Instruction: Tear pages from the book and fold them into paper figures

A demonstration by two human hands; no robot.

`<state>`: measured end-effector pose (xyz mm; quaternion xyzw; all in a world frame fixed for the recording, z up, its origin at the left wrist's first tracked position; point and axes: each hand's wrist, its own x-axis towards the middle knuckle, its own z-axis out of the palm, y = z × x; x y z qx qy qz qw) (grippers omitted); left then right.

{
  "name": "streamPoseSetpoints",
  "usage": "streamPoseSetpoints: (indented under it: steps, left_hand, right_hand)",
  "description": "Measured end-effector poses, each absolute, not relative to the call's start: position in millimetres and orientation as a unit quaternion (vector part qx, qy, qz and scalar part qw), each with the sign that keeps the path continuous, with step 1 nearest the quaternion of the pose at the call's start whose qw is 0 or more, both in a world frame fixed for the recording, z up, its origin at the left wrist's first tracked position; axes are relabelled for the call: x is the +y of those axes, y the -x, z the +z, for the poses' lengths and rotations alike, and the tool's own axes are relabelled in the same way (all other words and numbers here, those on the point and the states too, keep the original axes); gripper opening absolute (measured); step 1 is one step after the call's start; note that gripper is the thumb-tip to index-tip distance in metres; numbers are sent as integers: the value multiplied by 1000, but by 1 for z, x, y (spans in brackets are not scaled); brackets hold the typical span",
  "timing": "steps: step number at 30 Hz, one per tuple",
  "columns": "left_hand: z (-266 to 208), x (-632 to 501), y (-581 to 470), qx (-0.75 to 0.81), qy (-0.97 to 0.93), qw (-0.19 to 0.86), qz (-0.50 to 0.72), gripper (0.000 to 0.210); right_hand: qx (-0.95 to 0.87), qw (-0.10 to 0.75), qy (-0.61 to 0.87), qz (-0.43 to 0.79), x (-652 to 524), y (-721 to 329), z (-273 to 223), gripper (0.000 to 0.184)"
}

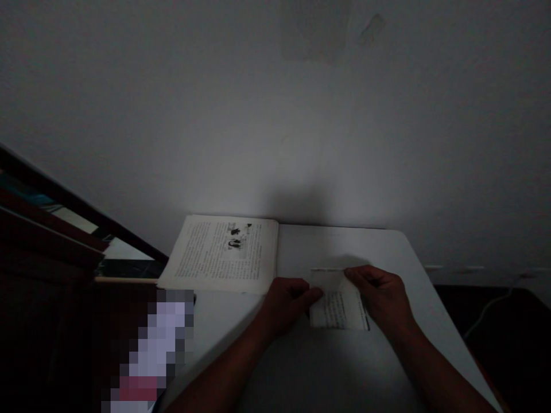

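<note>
A small printed sheet of paper point(333, 307), perhaps folded, is held just above the white table between both hands. My left hand point(287, 301) pinches its left edge between thumb and fingers. At the upper right corner, my right hand point(381, 292) has its fingertips closed on the sheet. Lines of print show on the lower part of the paper, while its upper part looks blank. To the left of my left hand lies a book or stack of printed pages point(224, 255), with text and a small picture on the visible page.
The white table point(327, 373) stands against a grey wall point(215, 115). A dark rail point(86, 203) slants down at the left. A blurred-out bright patch point(155, 350) covers the table's left edge. A pale cable point(491, 307) runs beyond the right edge.
</note>
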<state>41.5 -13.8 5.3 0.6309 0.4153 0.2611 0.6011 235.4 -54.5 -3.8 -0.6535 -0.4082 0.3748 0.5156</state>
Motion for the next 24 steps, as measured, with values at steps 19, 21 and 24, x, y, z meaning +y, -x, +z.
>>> streamPoseSetpoints:
  steps: [19, 21, 24]
  left_hand:
    - [-2, -14, -46, 448, -616, 574, 300, 37]
    - [-3, -14, -46, 448, -626, 563, 301, 38]
    - [-3, -14, -46, 453, -639, 548, 295, 41]
  right_hand:
    - [-411, 522, 647, 375, -53, -241, -15, 24]
    - [-416, 519, 646, 375, -54, -242, -16, 24]
    - [-421, 515, 646, 374, -54, -242, -16, 24]
